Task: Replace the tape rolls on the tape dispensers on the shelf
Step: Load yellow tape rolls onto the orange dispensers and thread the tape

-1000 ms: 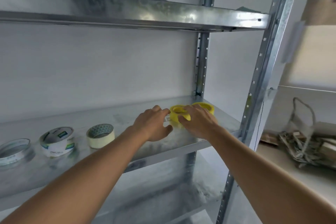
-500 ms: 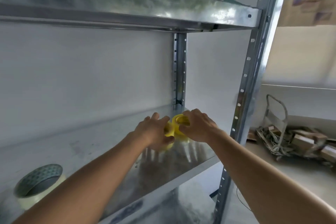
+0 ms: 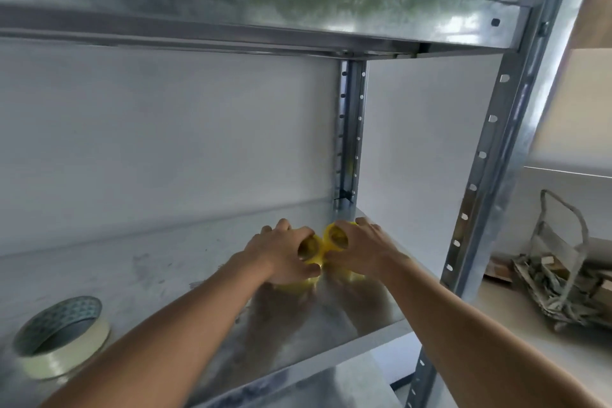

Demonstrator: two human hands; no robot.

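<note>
Two yellow tape dispensers stand side by side at the right end of the metal shelf [image 3: 185, 262]. My left hand [image 3: 281, 255] wraps around the left yellow dispenser [image 3: 309, 247]. Over the right yellow dispenser [image 3: 336, 237] lies my right hand [image 3: 361, 253], closed on it. The two dispensers touch each other in the middle, and my fingers hide most of them. A cream tape roll [image 3: 63, 334] lies flat on the shelf at the far left, apart from both hands.
An upper metal shelf [image 3: 265, 20] runs overhead. A perforated front post [image 3: 486, 156] stands at the right and a rear post [image 3: 349, 129] behind the dispensers. A bundle of scraps with a handle [image 3: 559, 272] lies on a ledge to the right.
My view has moved closer and to the right, so two tape rolls at the left have left the frame. Both hands have closed around the yellow dispensers and drawn them together.
</note>
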